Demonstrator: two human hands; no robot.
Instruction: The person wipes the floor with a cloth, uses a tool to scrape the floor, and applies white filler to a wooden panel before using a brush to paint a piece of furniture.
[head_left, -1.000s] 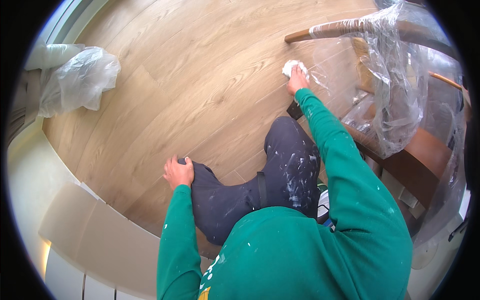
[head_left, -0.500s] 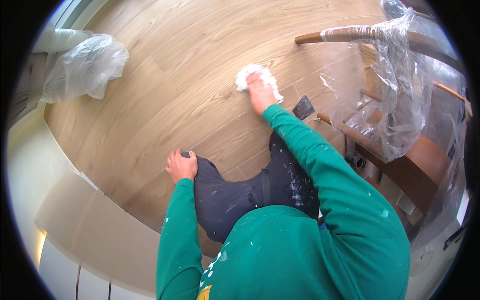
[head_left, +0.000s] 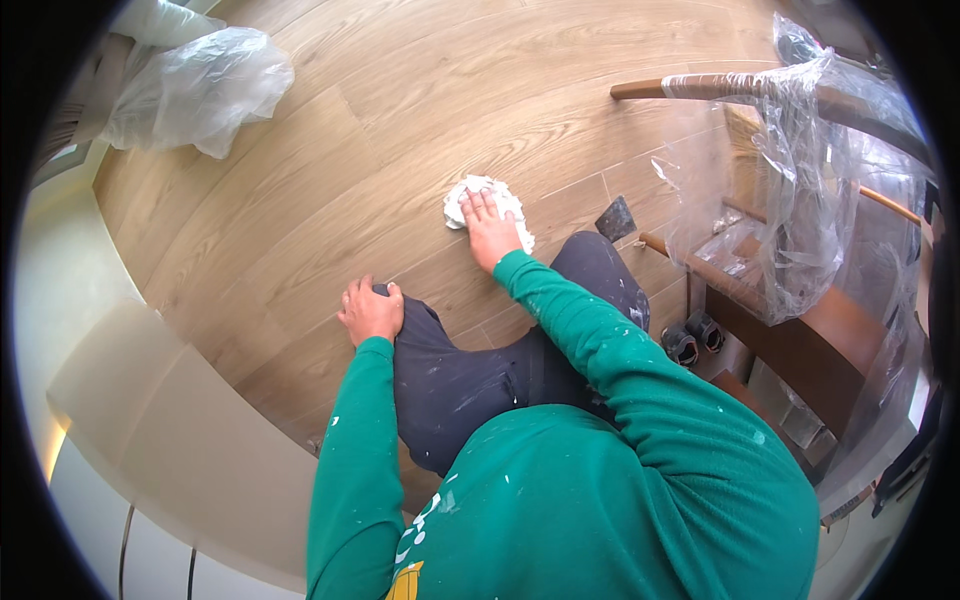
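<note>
A crumpled white rag point(head_left: 478, 190) lies on the wood-plank floor point(head_left: 330, 170), pressed down under my right hand point(head_left: 491, 228). The fingers of that hand stretch forward over the rag, and its edges stick out around them. My left hand point(head_left: 371, 312) rests on my left knee, fingers spread and holding nothing. To the right of my right hand, near my right knee, a dark, flat, four-sided piece point(head_left: 615, 218) lies on the floor. What it is, I cannot tell.
At the right stand wooden chairs point(head_left: 690, 86) partly wrapped in clear plastic sheeting point(head_left: 795, 210). Dark shoes point(head_left: 682, 345) are beneath them. A curtain end bagged in translucent plastic point(head_left: 215, 90) hangs at the far left. A pale curved panel point(head_left: 170, 420) borders the near left.
My right hand has drawn the rag nearer to me and slightly left across the floor. My left hand stays on the knee. The whole view has shifted a little.
</note>
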